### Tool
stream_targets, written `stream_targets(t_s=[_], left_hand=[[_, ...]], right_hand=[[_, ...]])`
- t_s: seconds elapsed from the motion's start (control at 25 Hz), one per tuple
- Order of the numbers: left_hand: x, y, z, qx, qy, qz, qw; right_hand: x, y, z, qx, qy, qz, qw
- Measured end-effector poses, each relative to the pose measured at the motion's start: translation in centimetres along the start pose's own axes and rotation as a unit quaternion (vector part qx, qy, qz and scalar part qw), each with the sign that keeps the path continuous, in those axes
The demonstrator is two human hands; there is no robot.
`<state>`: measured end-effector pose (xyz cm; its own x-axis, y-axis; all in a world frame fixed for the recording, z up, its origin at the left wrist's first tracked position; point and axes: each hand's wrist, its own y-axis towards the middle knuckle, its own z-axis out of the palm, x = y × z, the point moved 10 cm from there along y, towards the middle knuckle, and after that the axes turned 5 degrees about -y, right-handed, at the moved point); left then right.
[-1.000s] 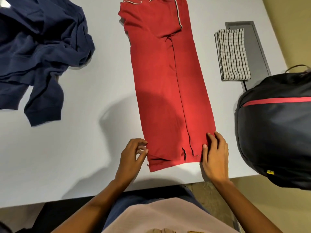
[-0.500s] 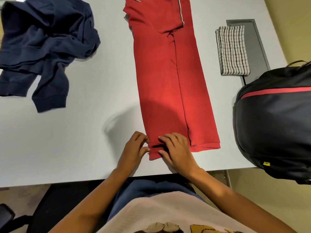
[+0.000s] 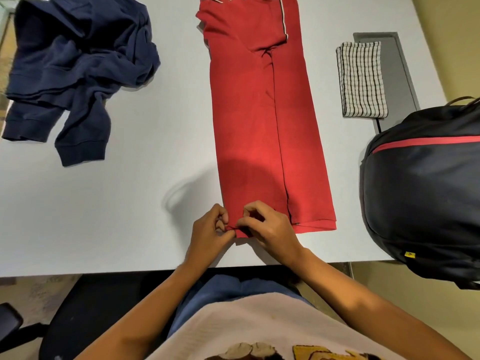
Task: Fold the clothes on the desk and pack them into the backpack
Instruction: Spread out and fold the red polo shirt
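A red polo shirt (image 3: 262,120) lies on the white desk (image 3: 130,203), folded lengthwise into a long strip with its collar at the far end. At the shirt's near left corner my left hand (image 3: 210,231) pinches the hem. My right hand (image 3: 270,227) pinches the same hem just beside it, fingers curled. A crumpled navy sweatshirt (image 3: 75,71) lies at the far left. The black backpack (image 3: 426,188) with a red stripe stands at the desk's right edge.
A folded checked cloth (image 3: 362,79) lies at the far right, partly over a grey cable tray lid (image 3: 392,68). The desk's near edge runs just below my hands. A black chair (image 3: 78,315) is under me.
My right hand moved from the shirt's near right corner to the near left corner, beside my left hand. Both hands now pinch the hem there.
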<state>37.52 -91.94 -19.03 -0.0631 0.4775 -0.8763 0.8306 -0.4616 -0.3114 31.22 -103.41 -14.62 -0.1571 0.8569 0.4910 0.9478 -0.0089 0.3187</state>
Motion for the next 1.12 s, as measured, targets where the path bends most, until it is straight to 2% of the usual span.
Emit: stream_targets(t_s=[0.16,0.24,0.32,0.48,0.6,0.64,0.72,0.8,0.88,0.96,1.04,1.12], left_hand=[[2.2,-1.9,0.5,-0.035,-0.047,-0.093,0.994],[3.5,-2.4,1.0,-0.005,-0.039,-0.123,0.992],[4.2,-2.3,1.0,0.028,0.010,-0.115,0.993],[3.6,-1.6,-1.5,-0.019,0.067,-0.042,0.997],[1.3,-0.4,-2.1,-0.027,0.124,0.081,0.989],[0.5,0.0,-1.3,-0.001,0.177,0.138,0.974],[-0.2,-0.2,1.2,0.065,0.296,0.276,0.912],[0.2,-1.1,3.0,0.124,0.323,0.356,0.868],[1.0,-2.1,3.4,0.182,0.291,0.360,0.868],[1.5,-2.6,2.7,0.201,0.247,0.322,0.891],[1.2,-2.1,1.3,0.158,0.224,0.304,0.912],[0.3,-0.7,0.2,0.095,0.239,0.314,0.914]], right_hand=[[0.3,-1.2,0.4,0.024,0.022,-0.009,0.999],[0.7,-2.0,1.1,0.057,0.021,-0.017,0.998],[0.2,-2.7,1.0,0.055,0.007,-0.012,0.998],[-3.6,-3.7,-2.1,-0.036,-0.051,0.074,0.995],[-8.1,-4.8,-5.1,-0.075,-0.081,0.182,0.977],[-9.2,-5.2,-5.3,-0.057,-0.085,0.196,0.975],[-10.2,-6.1,-4.6,0.011,-0.089,0.171,0.981],[-10.4,-7.4,-3.9,0.068,-0.088,0.130,0.985],[-10.9,-8.6,-4.3,0.091,-0.088,0.125,0.984],[-11.3,-9.1,-5.3,0.092,-0.090,0.136,0.982],[-12.3,-9.0,-6.5,0.075,-0.094,0.156,0.980],[-13.7,-8.5,-7.7,0.049,-0.108,0.181,0.976]])
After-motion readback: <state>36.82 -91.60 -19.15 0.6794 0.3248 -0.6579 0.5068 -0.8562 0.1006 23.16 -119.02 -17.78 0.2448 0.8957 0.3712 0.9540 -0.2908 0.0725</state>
